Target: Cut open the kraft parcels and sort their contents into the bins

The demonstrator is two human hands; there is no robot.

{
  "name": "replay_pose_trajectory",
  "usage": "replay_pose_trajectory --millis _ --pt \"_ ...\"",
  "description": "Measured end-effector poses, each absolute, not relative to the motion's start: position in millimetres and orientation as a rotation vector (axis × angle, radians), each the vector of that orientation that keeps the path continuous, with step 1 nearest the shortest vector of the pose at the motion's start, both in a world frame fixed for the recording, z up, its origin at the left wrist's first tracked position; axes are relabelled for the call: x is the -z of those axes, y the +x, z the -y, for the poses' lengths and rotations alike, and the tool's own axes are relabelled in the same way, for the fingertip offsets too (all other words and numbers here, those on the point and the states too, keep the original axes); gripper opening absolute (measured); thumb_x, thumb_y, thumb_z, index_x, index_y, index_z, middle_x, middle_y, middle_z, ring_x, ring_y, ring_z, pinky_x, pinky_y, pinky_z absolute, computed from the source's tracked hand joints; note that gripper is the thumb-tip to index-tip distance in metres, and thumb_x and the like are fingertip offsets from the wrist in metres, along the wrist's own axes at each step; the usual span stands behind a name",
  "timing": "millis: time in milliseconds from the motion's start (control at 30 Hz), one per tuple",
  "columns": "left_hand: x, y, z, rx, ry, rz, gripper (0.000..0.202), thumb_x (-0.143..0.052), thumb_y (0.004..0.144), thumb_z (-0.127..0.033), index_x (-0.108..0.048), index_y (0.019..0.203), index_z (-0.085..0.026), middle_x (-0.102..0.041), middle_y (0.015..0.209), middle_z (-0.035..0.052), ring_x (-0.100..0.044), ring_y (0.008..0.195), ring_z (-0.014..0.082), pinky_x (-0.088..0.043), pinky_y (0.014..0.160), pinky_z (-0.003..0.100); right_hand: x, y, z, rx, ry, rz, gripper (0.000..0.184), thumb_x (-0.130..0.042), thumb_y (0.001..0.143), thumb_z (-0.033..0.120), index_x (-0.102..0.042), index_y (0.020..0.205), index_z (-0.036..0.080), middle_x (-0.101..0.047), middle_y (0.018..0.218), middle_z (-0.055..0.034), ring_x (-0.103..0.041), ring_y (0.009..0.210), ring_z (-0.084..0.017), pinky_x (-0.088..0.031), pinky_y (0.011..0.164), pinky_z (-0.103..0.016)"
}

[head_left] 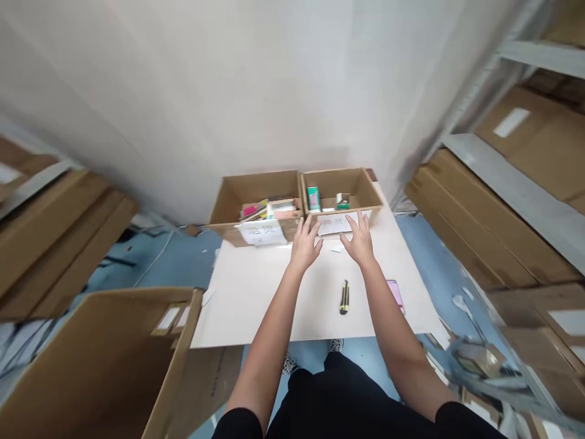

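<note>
Label on the right-hand box could crease or tear

It hangs on the box front at the far edge of the desk. Left hand and right hand flank it, fingers spread, holding nothing, fingertips at or on the paper. A hard push may crumple it or shove the box back; the knife lies between the forearms

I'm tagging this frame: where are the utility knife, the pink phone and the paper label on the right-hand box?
utility knife [344,297], head view, middle of its black-and-yellow body.
pink phone [395,294], head view, the part showing beside the forearm.
paper label [336,225], head view, middle of the white sheet.
</note>
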State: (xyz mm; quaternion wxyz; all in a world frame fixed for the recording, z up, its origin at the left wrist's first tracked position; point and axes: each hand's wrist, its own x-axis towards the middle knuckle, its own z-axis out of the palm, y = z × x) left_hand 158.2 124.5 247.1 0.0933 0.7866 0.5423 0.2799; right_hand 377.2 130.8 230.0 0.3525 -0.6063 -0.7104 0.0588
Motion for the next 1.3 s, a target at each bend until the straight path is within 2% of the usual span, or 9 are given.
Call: replay_pose_trajectory --millis 367,667,967,1300 --pt "-240.4 -131.1 6.3 -0.836 1.841 -2.256 0.068 -0.063 0.095 -0.030 -0.041 0.159 -0.028 -0.024 0.174 0.0098 -0.017 0.161 0.0370 -0.031 0.127 0.059 -233.9 57.5 -88.6 -0.442 -1.076 2.280 0.071 -0.064 0.092 0.030 -0.042 0.159 0.028 -0.021 0.174 -0.0104 -0.015 0.160 -0.039 -0.030 0.123 -0.065" --pt "-233.0 -313.5 169.9 -0.901 1.368 -2.630 0.064 -0.061 0.097 -0.032 -0.042 0.158 -0.028 -0.022 0.174 0.0105 -0.022 0.160 0.0361 -0.034 0.126 0.055 -225.4 -160.3 12.6 -0.600 -0.689 2.574 0.066 -0.065 0.093 0.026 -0.047 0.157 0.022 -0.022 0.173 -0.0140 -0.016 0.160 -0.039 -0.032 0.125 -0.060" --pt "-218.6 -405.9 280.7 -0.948 0.914 -2.876 0.063 -0.063 0.096 -0.033 -0.045 0.156 -0.027 -0.024 0.174 0.0102 -0.026 0.159 0.0345 -0.034 0.127 0.053 -209.8 -296.0 65.8 -0.706 -0.334 2.708 0.069 -0.064 0.093 0.027 -0.044 0.159 0.027 -0.023 0.173 -0.0100 -0.016 0.161 -0.038 -0.033 0.124 -0.061" --pt "-163.8 -502.4 270.8 -0.781 0.727 -2.866 0.063 -0.061 0.096 -0.032 -0.044 0.157 -0.028 -0.025 0.173 0.0104 -0.027 0.159 0.0350 -0.036 0.125 0.056 -149.6 -433.3 33.5 -0.844 -0.260 2.797 0.067 -0.060 0.095 0.027 -0.043 0.159 0.024 -0.023 0.173 -0.0129 -0.017 0.161 -0.036 -0.033 0.125 -0.059"
